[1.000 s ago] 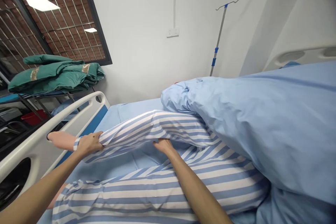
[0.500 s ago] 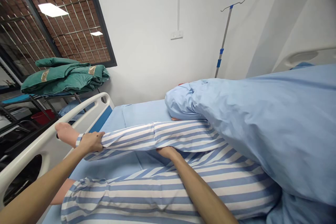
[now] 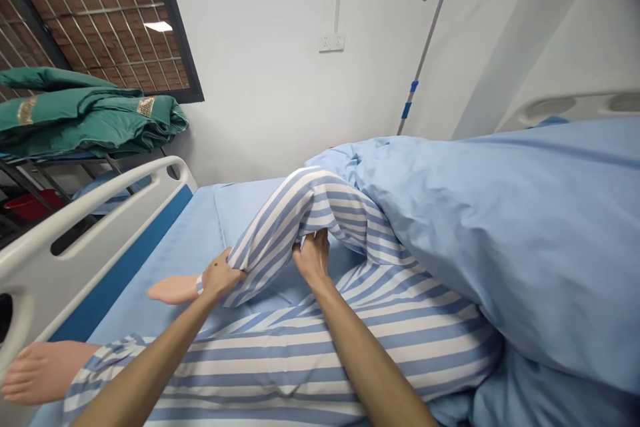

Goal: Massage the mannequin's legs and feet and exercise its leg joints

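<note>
Far over at 10 o'clock the green quilts [image 3: 85,113] sit folded on their rack, and the white bed rail [image 3: 90,200] runs along the left at 9 o'clock. Low at 8 o'clock lies the dummy's other foot [image 3: 43,371]. Here's the change: the dummy's bare foot [image 3: 173,289] was out by that rail a moment ago, and now it's in over the blue sheet [image 3: 185,240], well inside the rail. The left hand [image 3: 220,275] is wrapped around the striped trouser leg [image 3: 280,227] just above that ankle, thumb and fingers pinching the cloth. The right hand [image 3: 313,257] sits just beside it, fingers curled up into the fold under the knee, gripping. And look at that leg: nearly flat across the bed before, now bent up into a tall peak toward 12 o'clock. Behind it at 1 o'clock stands the drip pole [image 3: 423,57], and the big blue duvet [image 3: 490,240] bunches across the right side, from 2 to 4 o'clock, right against the raised knee.
</note>
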{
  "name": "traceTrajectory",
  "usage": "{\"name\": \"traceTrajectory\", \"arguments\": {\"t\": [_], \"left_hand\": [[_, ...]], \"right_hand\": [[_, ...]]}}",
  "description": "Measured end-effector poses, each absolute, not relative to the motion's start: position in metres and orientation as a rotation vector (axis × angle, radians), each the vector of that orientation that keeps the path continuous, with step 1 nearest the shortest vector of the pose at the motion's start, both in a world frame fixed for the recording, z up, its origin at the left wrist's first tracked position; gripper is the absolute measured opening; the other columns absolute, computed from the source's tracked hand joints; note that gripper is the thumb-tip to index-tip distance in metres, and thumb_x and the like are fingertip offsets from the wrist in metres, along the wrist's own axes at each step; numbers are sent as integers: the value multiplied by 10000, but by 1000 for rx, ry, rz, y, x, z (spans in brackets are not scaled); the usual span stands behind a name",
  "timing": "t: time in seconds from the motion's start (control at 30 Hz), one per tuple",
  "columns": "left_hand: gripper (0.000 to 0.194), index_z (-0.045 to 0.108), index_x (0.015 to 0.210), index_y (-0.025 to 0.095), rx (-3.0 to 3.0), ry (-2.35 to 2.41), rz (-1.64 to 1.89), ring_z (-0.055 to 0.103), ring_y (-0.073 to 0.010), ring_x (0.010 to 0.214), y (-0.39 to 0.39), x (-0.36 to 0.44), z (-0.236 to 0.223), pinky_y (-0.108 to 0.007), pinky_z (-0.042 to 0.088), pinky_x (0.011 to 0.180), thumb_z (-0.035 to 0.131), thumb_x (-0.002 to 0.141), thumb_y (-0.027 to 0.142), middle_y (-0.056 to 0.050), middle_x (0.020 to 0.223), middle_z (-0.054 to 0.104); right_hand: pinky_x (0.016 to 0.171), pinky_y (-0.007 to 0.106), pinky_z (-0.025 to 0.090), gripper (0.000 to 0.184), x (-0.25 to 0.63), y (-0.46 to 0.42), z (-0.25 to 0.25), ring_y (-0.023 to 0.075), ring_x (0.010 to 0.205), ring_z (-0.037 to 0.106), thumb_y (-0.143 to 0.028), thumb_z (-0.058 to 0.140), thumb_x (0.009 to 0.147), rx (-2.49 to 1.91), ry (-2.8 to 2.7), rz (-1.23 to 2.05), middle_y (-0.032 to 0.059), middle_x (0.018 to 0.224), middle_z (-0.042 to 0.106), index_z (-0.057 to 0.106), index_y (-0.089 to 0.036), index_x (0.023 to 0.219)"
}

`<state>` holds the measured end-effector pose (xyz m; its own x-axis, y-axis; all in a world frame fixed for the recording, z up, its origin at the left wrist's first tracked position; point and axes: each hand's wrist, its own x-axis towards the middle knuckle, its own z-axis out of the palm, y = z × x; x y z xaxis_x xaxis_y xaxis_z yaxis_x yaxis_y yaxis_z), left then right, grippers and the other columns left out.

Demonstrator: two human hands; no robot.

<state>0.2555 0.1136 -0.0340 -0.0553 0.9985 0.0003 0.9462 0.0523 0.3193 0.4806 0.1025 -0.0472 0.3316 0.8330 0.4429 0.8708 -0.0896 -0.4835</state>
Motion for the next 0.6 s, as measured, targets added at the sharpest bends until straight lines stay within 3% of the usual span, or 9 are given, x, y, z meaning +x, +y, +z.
{"name": "traceTrajectory", "arguments": {"t": [0.13, 0.43, 0.6], "left_hand": [[412, 545, 989, 273, 1888, 2091, 401, 594, -228, 777, 116, 284, -48, -274, 387, 570, 581, 584, 341, -10, 818, 648], [422, 549, 973, 280, 1929, 2057, 387, 585, -215, 789, 111, 268, -37, -257, 384, 571, 598, 555, 323, 0, 820, 642], [399, 542, 956, 291, 2029, 2147, 268, 581, -215, 783, 107, 231, -18, -257, 363, 557, 573, 561, 329, 4, 836, 639]], "right_hand": [[985, 417, 297, 565, 478, 103, -53, 327, 1247, 287, -176, 466, 704, -1849, -1476, -117, 243, 1315, 343, 376, -13, 1237], [1002, 415, 311, 658, 478, 107, -58, 297, 1218, 343, -214, 467, 717, -1644, -1401, 131, 226, 1287, 376, 241, -13, 1302], [965, 378, 353, 609, 477, 108, -63, 286, 1164, 413, -247, 474, 720, -1607, -1439, 232, 205, 1233, 442, 324, -26, 1267]]}}
